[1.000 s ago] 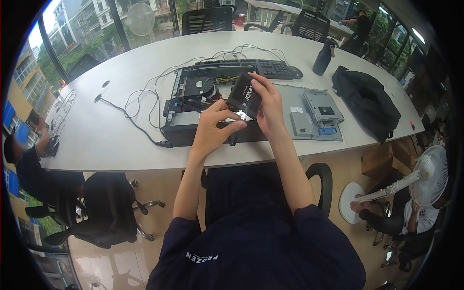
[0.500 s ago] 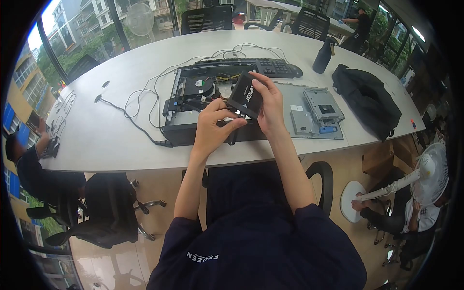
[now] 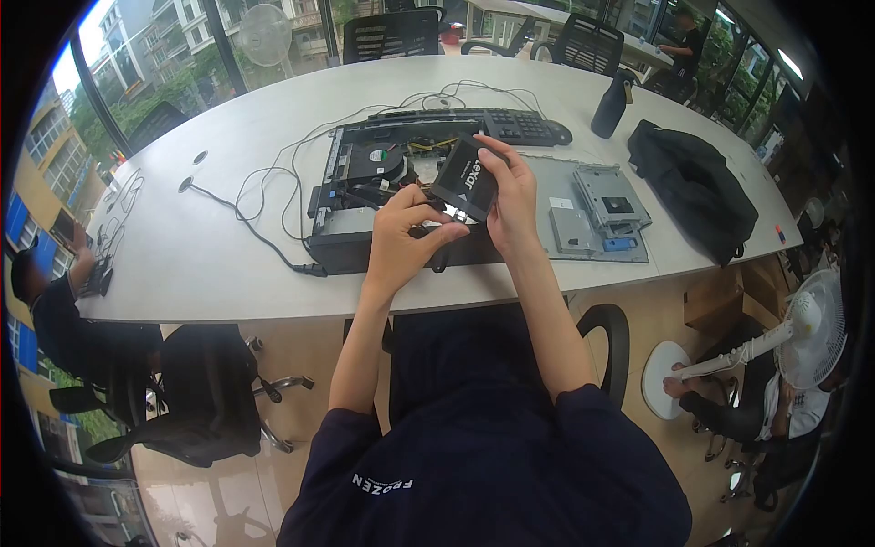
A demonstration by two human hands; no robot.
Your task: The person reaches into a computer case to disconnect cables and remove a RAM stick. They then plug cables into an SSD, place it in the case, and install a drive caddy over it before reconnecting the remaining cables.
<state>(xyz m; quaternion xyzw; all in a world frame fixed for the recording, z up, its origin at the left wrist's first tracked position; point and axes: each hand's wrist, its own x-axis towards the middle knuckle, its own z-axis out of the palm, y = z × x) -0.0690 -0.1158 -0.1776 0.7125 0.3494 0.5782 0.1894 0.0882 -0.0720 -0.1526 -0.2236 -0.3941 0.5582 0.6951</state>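
A black Lexar solid-state drive (image 3: 468, 175) is in my right hand (image 3: 513, 199), tilted, with the thumb across its printed face and the fingers behind. At its lower edge, my left hand (image 3: 399, 235) is closed in a pinch on a small cable connector (image 3: 454, 214); whether the connector is seated in the drive is too small to tell. Both hands are over the front of an opened desktop computer case (image 3: 344, 246). A black blower fan (image 3: 374, 162) and loose wires show inside it, and my hands cover part of its interior.
Right of the case lies a metal panel (image 3: 583, 169) carrying a drive bracket (image 3: 609, 202) and a silver drive (image 3: 570, 228). A keyboard (image 3: 524, 128), dark bottle (image 3: 611, 108) and black bag (image 3: 693, 187) sit farther back. Cables (image 3: 239, 214) trail leftward. Another person (image 3: 59, 292) is at the left.
The drive has tilted slightly in my right hand, and more of the bright connector area shows at its lower edge. My left hand stays nearly still.
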